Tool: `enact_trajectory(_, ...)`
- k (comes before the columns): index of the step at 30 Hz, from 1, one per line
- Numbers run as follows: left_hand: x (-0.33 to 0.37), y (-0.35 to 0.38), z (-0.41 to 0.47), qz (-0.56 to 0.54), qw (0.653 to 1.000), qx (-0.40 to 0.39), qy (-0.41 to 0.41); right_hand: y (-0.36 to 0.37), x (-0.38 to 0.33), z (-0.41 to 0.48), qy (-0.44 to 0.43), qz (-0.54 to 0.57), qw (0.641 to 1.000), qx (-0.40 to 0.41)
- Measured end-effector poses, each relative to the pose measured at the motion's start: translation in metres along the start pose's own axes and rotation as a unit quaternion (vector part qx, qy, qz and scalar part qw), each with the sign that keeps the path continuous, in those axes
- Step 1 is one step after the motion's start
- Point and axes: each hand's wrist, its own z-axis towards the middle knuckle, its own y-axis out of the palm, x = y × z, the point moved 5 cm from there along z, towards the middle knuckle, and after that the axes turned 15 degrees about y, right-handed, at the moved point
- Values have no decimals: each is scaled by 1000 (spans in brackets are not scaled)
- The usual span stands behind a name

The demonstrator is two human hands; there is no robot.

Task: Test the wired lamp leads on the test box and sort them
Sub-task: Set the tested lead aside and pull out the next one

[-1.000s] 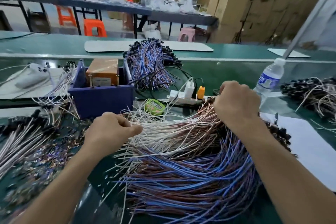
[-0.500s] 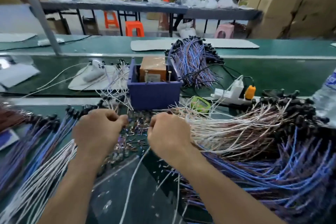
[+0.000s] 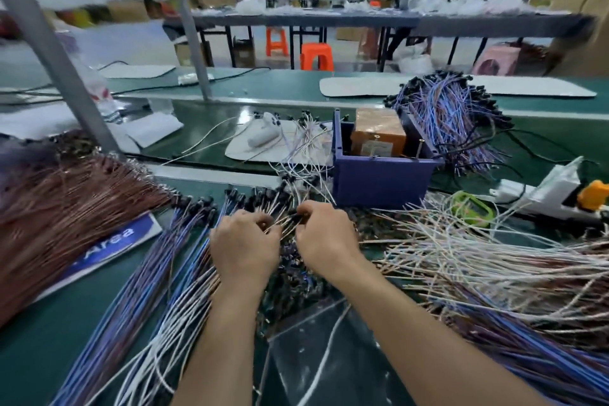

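Having left the right-hand heap (image 3: pixel 494 273), the left hand (image 3: pixel 245 250) and right hand (image 3: pixel 324 241) now meet, both pinching a small bunch of thin white-and-brown wired lamp leads (image 3: pixel 286 220) just near the orange test box (image 3: pixel 377 132); testing probably comes next.

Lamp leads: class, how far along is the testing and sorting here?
Looks done: brown bundle and blue-and-white bundle fanned at left. In hand: left hand and right hand pinch a few leads before the blue box. Left: the big mixed heap at right.
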Motion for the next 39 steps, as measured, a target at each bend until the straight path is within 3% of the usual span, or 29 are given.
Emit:
enact_trajectory(11, 3, -2, 0, -35, 998, 47, 19, 4, -13, 27, -54, -138, 988, 50)
enact_trajectory(14, 13, -8, 0, -130, 988, 63, 46, -14, -8, 22, -74, -42, 994, 73)
enact_trajectory(17, 18, -13, -2, -252, 965, 55, 47, -45, 5, 13, -58, 168, 982, 59)
enact_trajectory(20, 30, -18, -2, -375, 925, 16, 57, -72, 20, -1, -31, 447, 894, 10)
enact_trajectory(22, 44, -21, -5, -397, 912, 9, 104, -80, 28, -9, -15, 542, 839, -36)
enact_trajectory(25, 67, -19, -17, -380, 910, -1, 164, -83, 38, -17, -4, 545, 835, -78)
enact_trajectory(32, 75, -9, -24, -350, 921, -19, 170, -115, 91, -15, 49, 599, 799, -16)
enact_trajectory(37, 81, -7, -26, -331, 928, -13, 170, -114, 113, -10, 59, 671, 731, -105)
enact_trajectory(39, 85, -8, -27, -341, 924, -13, 170, -112, 115, -9, 25, 606, 786, -117)
